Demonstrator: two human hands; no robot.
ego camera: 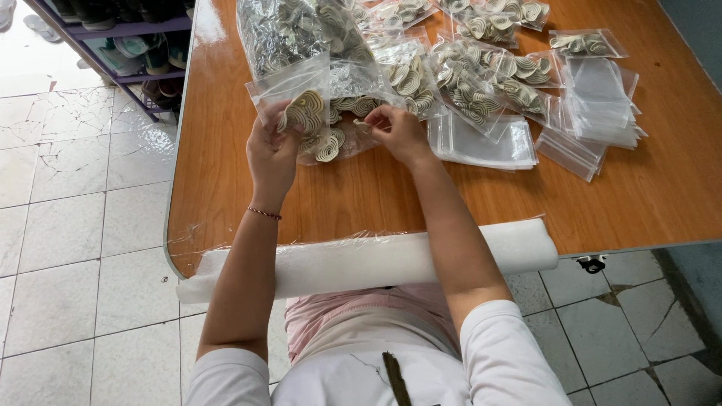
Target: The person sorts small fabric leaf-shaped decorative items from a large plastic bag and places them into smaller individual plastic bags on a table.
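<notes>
My left hand [272, 149] holds a small clear plastic bag [301, 101] with cream spiral-shaped pieces [307, 114] in it, just above the wooden table [361, 195]. My right hand [398, 131] pinches one small cream piece [364, 125] at the bag's right side. More loose spiral pieces [328, 143] lie on the table under both hands. A large clear bag [301, 34] full of the same pieces stands right behind my hands.
Several filled small bags [481, 83] lie at the back middle and right. A stack of empty clear bags [598, 105] sits at the right. A white foam roll [376, 259] wrapped in film pads the near table edge. A shoe rack [128, 45] stands on the tiled floor at the left.
</notes>
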